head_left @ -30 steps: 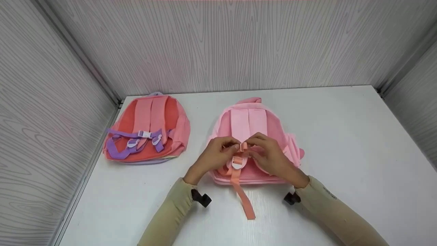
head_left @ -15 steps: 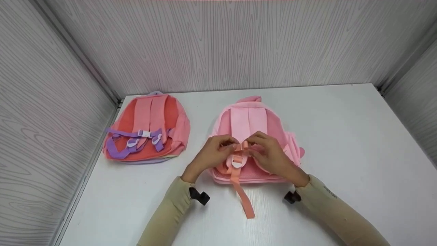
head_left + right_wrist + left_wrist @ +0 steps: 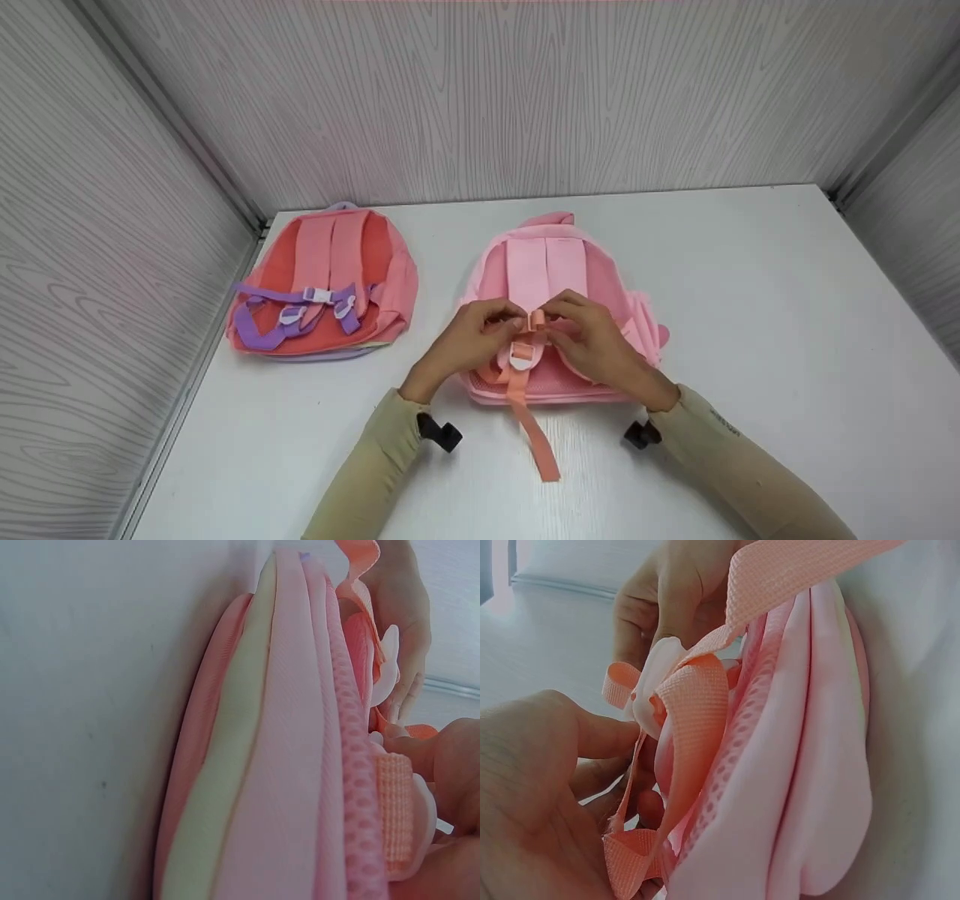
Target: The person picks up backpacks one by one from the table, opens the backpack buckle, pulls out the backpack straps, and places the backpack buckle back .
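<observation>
A pink backpack (image 3: pixel 525 262) lies with its back panel and shoulder straps facing up. Over its lower part, the fingertips of my left hand (image 3: pixel 480 337) and right hand (image 3: pixel 596 345) meet at a small buckle (image 3: pixel 529 322) threaded with orange webbing. The left thumb and finger pinch the buckle's left side; the right ones pinch the webbing loop (image 3: pixel 538 319) at its right. Fingers hide much of the buckle. Just below sits a white strap adjuster (image 3: pixel 521 356), seen side-on in the left wrist view. From it a loose orange strap end (image 3: pixel 540 446) trails onto the table.
A second backpack (image 3: pixel 375 255), coral with purple straps and a white clip (image 3: pixel 319 295), lies at the left on the white table (image 3: pixel 750 300). Panels with a wood-grain pattern (image 3: pixel 480 105) rise behind the table and at both sides.
Both hands keep their hold at the buckle with only slight finger and wrist shifts. The backpacks stay where they were.
</observation>
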The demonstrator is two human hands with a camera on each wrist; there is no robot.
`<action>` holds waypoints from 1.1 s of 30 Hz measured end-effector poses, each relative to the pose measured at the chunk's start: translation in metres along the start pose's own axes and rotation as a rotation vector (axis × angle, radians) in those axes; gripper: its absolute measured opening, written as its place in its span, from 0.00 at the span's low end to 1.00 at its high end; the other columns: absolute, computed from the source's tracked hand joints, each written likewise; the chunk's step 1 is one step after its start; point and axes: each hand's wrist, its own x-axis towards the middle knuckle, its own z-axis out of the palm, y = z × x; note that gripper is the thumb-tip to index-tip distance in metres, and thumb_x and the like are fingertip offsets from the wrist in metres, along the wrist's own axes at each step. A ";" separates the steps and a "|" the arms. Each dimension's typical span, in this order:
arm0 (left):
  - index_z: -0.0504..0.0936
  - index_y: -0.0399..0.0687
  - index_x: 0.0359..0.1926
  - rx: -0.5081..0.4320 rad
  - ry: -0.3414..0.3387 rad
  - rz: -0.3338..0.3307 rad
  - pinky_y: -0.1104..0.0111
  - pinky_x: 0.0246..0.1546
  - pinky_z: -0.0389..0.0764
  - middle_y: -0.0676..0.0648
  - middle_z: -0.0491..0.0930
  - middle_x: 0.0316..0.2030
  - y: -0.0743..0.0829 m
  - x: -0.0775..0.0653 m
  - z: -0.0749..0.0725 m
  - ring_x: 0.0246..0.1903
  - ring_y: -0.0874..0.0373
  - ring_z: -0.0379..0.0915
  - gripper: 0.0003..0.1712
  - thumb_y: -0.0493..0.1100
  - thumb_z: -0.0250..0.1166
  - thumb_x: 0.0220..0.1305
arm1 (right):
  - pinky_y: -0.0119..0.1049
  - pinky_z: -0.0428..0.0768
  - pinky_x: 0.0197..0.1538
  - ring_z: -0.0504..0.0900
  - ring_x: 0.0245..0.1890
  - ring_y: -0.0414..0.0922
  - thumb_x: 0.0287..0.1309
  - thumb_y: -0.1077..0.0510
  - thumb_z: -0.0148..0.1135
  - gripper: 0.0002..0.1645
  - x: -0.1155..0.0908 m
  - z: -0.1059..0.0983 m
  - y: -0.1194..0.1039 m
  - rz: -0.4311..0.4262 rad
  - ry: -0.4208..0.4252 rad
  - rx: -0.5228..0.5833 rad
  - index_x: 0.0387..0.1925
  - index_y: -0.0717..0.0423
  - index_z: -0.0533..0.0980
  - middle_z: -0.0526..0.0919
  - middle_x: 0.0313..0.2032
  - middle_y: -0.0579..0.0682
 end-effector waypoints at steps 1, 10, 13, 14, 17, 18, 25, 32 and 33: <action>0.89 0.50 0.52 0.007 -0.003 0.003 0.61 0.54 0.80 0.52 0.88 0.47 -0.001 0.000 -0.001 0.47 0.58 0.80 0.10 0.43 0.63 0.79 | 0.47 0.87 0.52 0.85 0.47 0.46 0.67 0.66 0.72 0.11 0.000 0.000 0.000 -0.005 0.003 -0.004 0.50 0.58 0.87 0.86 0.44 0.50; 0.89 0.50 0.51 0.022 0.014 -0.022 0.62 0.50 0.79 0.52 0.87 0.46 -0.001 -0.001 -0.003 0.44 0.57 0.77 0.09 0.42 0.64 0.78 | 0.48 0.87 0.52 0.85 0.47 0.47 0.66 0.65 0.73 0.13 0.000 0.000 -0.001 0.020 -0.007 -0.002 0.51 0.57 0.87 0.86 0.44 0.50; 0.89 0.50 0.52 0.003 0.016 -0.029 0.63 0.51 0.79 0.52 0.87 0.47 0.001 -0.001 0.000 0.44 0.57 0.78 0.10 0.42 0.63 0.79 | 0.48 0.87 0.53 0.85 0.48 0.47 0.66 0.66 0.72 0.13 0.000 0.000 -0.001 0.025 -0.015 -0.003 0.52 0.57 0.87 0.86 0.45 0.50; 0.88 0.50 0.52 -0.005 0.017 -0.030 0.63 0.51 0.80 0.52 0.87 0.47 0.002 -0.001 0.002 0.44 0.57 0.78 0.10 0.42 0.63 0.79 | 0.48 0.87 0.54 0.84 0.48 0.47 0.66 0.66 0.72 0.13 0.000 0.000 -0.001 0.026 -0.017 -0.004 0.52 0.57 0.87 0.86 0.45 0.50; 0.88 0.50 0.52 -0.022 0.018 -0.028 0.63 0.50 0.80 0.52 0.87 0.47 0.003 -0.001 0.005 0.44 0.57 0.78 0.10 0.42 0.62 0.80 | 0.47 0.87 0.54 0.84 0.48 0.46 0.67 0.66 0.72 0.14 0.000 0.000 -0.001 0.026 -0.019 -0.003 0.52 0.56 0.87 0.86 0.46 0.49; 0.88 0.51 0.52 -0.024 0.017 -0.027 0.63 0.50 0.81 0.52 0.87 0.47 0.004 -0.001 0.005 0.44 0.57 0.78 0.10 0.42 0.61 0.80 | 0.47 0.87 0.54 0.84 0.48 0.45 0.66 0.66 0.72 0.14 0.000 0.000 0.000 0.027 -0.017 -0.002 0.52 0.56 0.87 0.86 0.46 0.49; 0.88 0.48 0.53 0.027 0.007 -0.012 0.64 0.48 0.80 0.50 0.87 0.46 0.002 -0.001 -0.003 0.42 0.58 0.78 0.11 0.43 0.63 0.79 | 0.46 0.87 0.54 0.84 0.47 0.45 0.67 0.66 0.72 0.13 0.000 0.000 0.000 0.025 -0.004 0.003 0.52 0.57 0.87 0.86 0.45 0.49; 0.89 0.48 0.51 0.051 0.018 0.024 0.65 0.44 0.76 0.51 0.87 0.43 -0.002 0.000 -0.005 0.39 0.58 0.74 0.09 0.41 0.64 0.78 | 0.47 0.87 0.50 0.84 0.46 0.46 0.65 0.67 0.73 0.12 0.000 0.000 0.000 0.000 0.017 -0.014 0.50 0.58 0.87 0.86 0.43 0.50; 0.89 0.48 0.51 0.050 0.019 0.024 0.64 0.44 0.76 0.51 0.87 0.43 -0.001 0.000 -0.005 0.39 0.58 0.74 0.09 0.41 0.64 0.78 | 0.46 0.87 0.50 0.84 0.45 0.46 0.65 0.67 0.73 0.12 0.000 0.000 0.000 0.000 0.015 -0.019 0.49 0.58 0.87 0.86 0.43 0.50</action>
